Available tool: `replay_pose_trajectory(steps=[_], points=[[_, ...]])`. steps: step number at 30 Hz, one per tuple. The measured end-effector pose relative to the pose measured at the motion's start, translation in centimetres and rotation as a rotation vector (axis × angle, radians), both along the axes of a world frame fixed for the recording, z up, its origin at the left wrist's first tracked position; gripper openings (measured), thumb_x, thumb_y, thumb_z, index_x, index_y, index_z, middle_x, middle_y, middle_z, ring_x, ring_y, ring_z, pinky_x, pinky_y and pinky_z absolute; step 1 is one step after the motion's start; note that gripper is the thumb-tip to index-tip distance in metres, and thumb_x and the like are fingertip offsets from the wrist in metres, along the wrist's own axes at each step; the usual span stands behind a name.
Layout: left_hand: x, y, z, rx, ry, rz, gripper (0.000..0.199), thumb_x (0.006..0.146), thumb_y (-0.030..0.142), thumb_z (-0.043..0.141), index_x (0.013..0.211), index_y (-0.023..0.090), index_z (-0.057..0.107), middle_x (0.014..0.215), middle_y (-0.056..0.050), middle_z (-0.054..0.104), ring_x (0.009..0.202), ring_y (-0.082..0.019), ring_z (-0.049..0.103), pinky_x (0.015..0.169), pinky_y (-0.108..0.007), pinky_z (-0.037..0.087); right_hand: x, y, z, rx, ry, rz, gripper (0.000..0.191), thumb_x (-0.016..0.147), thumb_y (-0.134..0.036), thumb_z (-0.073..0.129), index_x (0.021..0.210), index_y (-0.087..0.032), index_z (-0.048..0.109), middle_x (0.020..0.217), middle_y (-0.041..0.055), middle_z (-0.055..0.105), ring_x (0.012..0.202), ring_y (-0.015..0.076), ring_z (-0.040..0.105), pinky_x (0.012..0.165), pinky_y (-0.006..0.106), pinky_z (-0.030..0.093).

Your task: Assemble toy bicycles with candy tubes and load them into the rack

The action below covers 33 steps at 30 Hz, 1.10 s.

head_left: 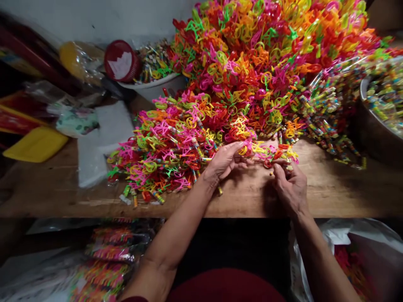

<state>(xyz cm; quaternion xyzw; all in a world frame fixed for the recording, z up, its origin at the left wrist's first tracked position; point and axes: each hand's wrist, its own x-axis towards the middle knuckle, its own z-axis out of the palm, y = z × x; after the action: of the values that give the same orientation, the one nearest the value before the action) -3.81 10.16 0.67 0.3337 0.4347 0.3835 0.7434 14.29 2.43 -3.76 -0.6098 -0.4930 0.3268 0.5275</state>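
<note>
A large heap of small bright plastic pieces (pixel 245 63) in pink, orange, yellow and green covers the back of the wooden table (pixel 333 188). In front of it, a lower pile of plastic pieces with striped candy tubes (pixel 166 147) spreads to the left. My left hand (pixel 228 161) is at the pile's right edge, its fingers curled round some colourful plastic pieces (pixel 247 144). To its right, my right hand (pixel 291 182) is closed, thumb against fingers, on a small pale-ended tube (pixel 288 167). More plastic pieces lie between the two hands.
Striped tubes (pixel 327 113) lie at the right beside a metal bowl (pixel 382 130). At the left are a white tub (pixel 160 86), a red round container (pixel 121 61), white paper (pixel 115 126) and a yellow scoop (pixel 36 144). Packed bags (pixel 107 272) sit below the table.
</note>
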Motion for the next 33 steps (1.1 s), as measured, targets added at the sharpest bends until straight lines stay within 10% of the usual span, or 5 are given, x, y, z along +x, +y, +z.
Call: replay_pose_trajectory(steps=[17,24,33], points=[[1.1,-3.4,-1.7,-0.010,0.116,0.025,0.011,0.090,0.015,0.069,0.096,0.011,0.061,0.077,-0.004,0.072,0.054,-0.016,0.072,0.045,-0.021,0.055,-0.9,-0.2,2.0,0.007,-0.290,-0.069,0.019,0.080,-0.037,0.066,0.082,-0.018,0.071,0.064,-0.0015,0.062,0.052,0.0100,0.051,0.054,0.025,0.040],[1.8,-3.1,-1.8,-0.021,0.071,0.021,0.019,0.096,0.028,0.064,0.101,0.010,0.064,0.091,-0.008,0.075,0.053,-0.013,0.072,0.042,-0.019,0.052,0.3,1.6,1.6,-0.256,0.244,-0.099,0.033,0.075,-0.051,0.072,0.078,-0.019,0.064,0.050,-0.0072,0.046,0.041,0.0098,0.038,0.039,0.025,0.031],[1.4,-3.8,-0.8,-0.101,-0.064,0.112,0.016,0.090,0.020,0.071,0.099,0.014,0.059,0.080,-0.001,0.071,0.056,-0.014,0.071,0.051,-0.023,0.057,1.2,-0.2,2.1,0.059,-0.548,-0.181,0.039,0.092,-0.053,0.064,0.111,-0.020,0.070,0.081,0.0079,0.070,0.063,0.0176,0.059,0.060,0.030,0.042]])
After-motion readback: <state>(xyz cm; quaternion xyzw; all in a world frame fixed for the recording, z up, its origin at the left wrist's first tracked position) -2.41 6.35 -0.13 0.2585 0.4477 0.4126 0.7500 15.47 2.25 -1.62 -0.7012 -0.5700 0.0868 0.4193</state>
